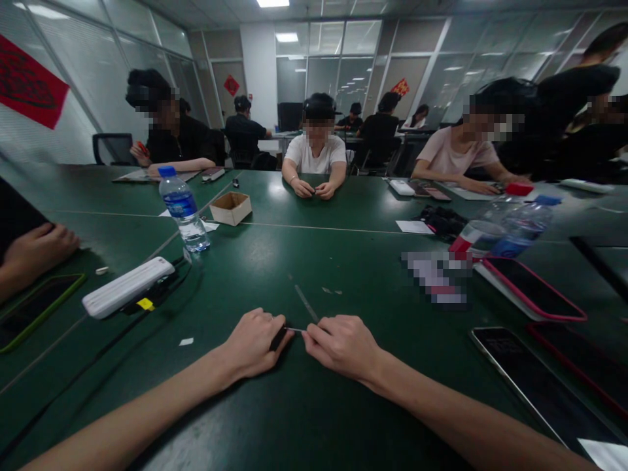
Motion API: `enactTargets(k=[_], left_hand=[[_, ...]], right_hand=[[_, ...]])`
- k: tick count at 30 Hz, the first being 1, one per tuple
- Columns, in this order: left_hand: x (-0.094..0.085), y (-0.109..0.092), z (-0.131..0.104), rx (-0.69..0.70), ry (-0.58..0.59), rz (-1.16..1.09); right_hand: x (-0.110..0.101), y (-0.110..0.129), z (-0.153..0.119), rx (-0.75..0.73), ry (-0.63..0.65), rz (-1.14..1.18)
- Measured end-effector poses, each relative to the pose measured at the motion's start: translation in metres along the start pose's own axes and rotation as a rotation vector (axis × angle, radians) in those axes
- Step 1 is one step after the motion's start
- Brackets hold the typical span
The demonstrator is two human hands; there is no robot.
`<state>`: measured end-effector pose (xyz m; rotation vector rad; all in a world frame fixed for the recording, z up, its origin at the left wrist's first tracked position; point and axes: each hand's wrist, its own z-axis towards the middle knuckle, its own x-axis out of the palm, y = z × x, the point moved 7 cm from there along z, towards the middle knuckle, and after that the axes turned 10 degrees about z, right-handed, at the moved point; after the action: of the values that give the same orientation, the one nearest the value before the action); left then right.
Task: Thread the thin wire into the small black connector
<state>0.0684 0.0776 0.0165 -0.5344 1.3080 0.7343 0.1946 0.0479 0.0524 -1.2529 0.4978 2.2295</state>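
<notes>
My left hand (pixel 258 341) rests low over the green table, its fingers closed around a small dark object (pixel 279 338) mostly hidden by them. Close beside it, my right hand (pixel 341 343) is pinched shut at the fingertips. A thin, pale, rod-like piece (pixel 295 330) spans the short gap between both hands; its kind is too small to make out. Just beyond my right fingers a narrow greyish strip (pixel 306 302) runs away at a slant. Whether it lies on the table or is held, I cannot tell.
Left stand a water bottle (pixel 184 212), a small open box (pixel 230 208) and a white power strip (pixel 128 286) with a black cable. Right are bottles (pixel 523 226), a pink-edged phone (pixel 534 288) and a dark phone (pixel 534 379). A person's hand (pixel 36 255) rests far left; people sit opposite.
</notes>
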Motion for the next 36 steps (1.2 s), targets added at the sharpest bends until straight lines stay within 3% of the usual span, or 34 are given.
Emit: enactTargets(k=[14,21,24,26,28,30,36], left_hand=[[-0.005,-0.003,0.000,0.027,0.007,-0.017],[-0.006,-0.007,-0.001,0.043,0.008,-0.014],[0.001,0.000,0.003,-0.030,0.058,-0.028],[0.007,0.011,0.007,-0.143,0.125,-0.027],[0.010,0.016,0.010,-0.186,0.173,-0.012],[0.010,0.017,0.011,-0.168,0.186,0.001],[0.003,0.012,0.009,-0.129,0.144,-0.002]], right_hand=[[0.000,0.001,-0.002,-0.059,-0.021,0.063],[-0.009,-0.005,-0.002,-0.100,-0.101,0.070],[-0.013,0.020,-0.004,-0.241,-0.140,0.133],[-0.012,0.051,-0.010,-0.468,-0.169,0.216],[-0.006,0.069,-0.014,-0.572,-0.139,0.237],[-0.001,0.062,-0.009,-0.463,-0.142,0.210],[-0.002,-0.014,0.005,0.054,-0.133,0.148]])
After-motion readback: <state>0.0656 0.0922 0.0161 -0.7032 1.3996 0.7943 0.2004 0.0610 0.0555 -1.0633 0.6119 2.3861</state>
